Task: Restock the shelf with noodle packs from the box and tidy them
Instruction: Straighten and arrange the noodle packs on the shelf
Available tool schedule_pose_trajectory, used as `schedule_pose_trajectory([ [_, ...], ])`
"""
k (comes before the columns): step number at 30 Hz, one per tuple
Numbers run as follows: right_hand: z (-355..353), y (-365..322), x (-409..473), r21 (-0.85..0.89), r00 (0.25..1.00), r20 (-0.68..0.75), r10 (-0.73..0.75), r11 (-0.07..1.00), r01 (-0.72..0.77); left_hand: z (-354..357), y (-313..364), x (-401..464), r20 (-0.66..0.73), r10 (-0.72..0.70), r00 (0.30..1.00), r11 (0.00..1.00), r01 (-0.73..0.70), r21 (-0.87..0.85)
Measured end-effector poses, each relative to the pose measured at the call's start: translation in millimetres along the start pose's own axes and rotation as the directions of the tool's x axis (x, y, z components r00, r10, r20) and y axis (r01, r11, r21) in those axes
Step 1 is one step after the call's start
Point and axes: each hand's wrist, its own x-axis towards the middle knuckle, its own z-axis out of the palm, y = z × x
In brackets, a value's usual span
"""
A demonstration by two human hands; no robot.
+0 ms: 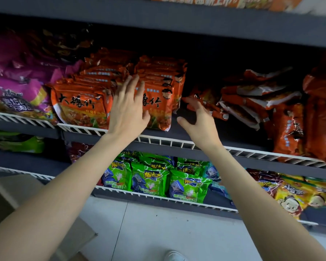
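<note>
Two upright rows of orange noodle packs stand on the middle shelf (pixel 177 146): a left row (pixel 81 102) and a right row (pixel 158 98). My left hand (pixel 128 108) lies flat with straight fingers against the front of the right row, at the seam between the rows. My right hand (pixel 199 121) hovers with fingers spread in the dark gap to the right of that row, holding nothing. Behind its fingertips a fallen orange pack (pixel 205 104) lies flat. A cardboard box (pixel 13 200) sits on the floor at the lower left.
Toppled orange packs (pixel 256 98) lean in a heap at the right of the shelf. Purple packs (pixel 17 91) fill the left. Green packs (pixel 151 179) and yellow packs (pixel 297 194) sit on the lower shelf. A white wire rail (pixel 252 153) edges each shelf. A shoe tip (pixel 174 256) shows below.
</note>
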Motion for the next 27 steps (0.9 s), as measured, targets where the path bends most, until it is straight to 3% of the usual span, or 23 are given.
schedule_pose_trajectory([
  [7,-53,11,-31,-0.209,0.995,0.035,-0.099,0.972,0.104,-24,38,-18,-0.15,0.044,0.988,0.982,-0.071,-0.177],
  [11,-96,20,-46,-0.361,0.961,-0.156,-0.227,0.919,0.159,-31,89,-15,-0.208,0.131,0.969,0.874,-0.212,-0.438],
  [14,-131,42,-42,-0.618,0.902,-0.269,-0.337,0.779,0.106,-22,136,8,-0.178,0.149,0.973,0.798,-0.225,-0.56],
  [16,-151,59,-37,-0.753,0.904,-0.294,-0.309,0.657,-0.021,-9,166,30,-0.179,0.168,0.969,0.807,-0.239,-0.54],
  [18,-166,76,-34,-0.791,0.921,-0.299,-0.248,0.605,-0.094,5,194,52,-0.124,0.192,0.974,0.828,-0.228,-0.511],
  [24,-170,112,-38,-0.754,0.977,-0.205,-0.054,0.645,-0.123,48,241,88,0.072,0.274,0.959,0.856,-0.209,-0.473],
  [27,-166,120,-37,-0.754,0.981,-0.19,-0.023,0.644,-0.131,57,245,87,-0.002,0.239,0.971,0.861,-0.213,-0.462],
])
